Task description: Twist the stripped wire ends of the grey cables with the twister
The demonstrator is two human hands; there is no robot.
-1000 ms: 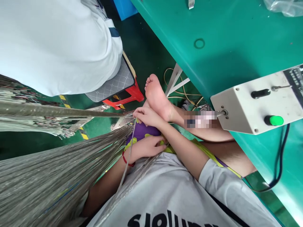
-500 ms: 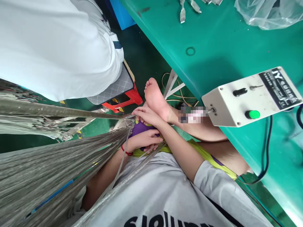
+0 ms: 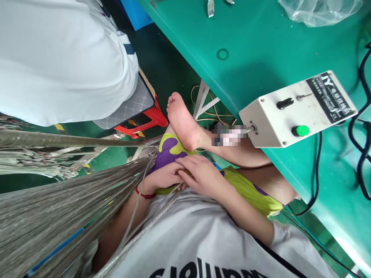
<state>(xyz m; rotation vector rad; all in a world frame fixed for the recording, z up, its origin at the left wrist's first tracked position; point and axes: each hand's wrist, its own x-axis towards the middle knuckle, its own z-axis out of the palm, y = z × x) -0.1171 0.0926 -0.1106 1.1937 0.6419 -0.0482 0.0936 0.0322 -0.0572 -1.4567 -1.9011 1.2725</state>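
Note:
My left hand (image 3: 165,175), with a red cord bracelet at the wrist, is closed low over my lap. Thin greyish cables (image 3: 166,199) run up across my shirt and pass under its fingers. My right hand (image 3: 199,173) rests partly over the left one. Its fingers are bent together against the left fingers, and whatever they pinch is hidden. A thick hank of the same cables (image 3: 87,208) hangs to the left, beside my left forearm. Yellow-green and purple shorts (image 3: 166,154) lie beneath both hands.
On the green table (image 3: 261,46) at right stands a white machine box (image 3: 298,112) with a green button. Black cords (image 3: 362,146), a plastic bag (image 3: 321,11) and metal connectors (image 3: 211,8) lie there too. A person in white (image 3: 66,61) sits on a stool (image 3: 145,116) at left.
My right hand has drawn back from the knee toward my waist, onto the left hand. My left hand stays near the lap. The whole view has shifted slightly.

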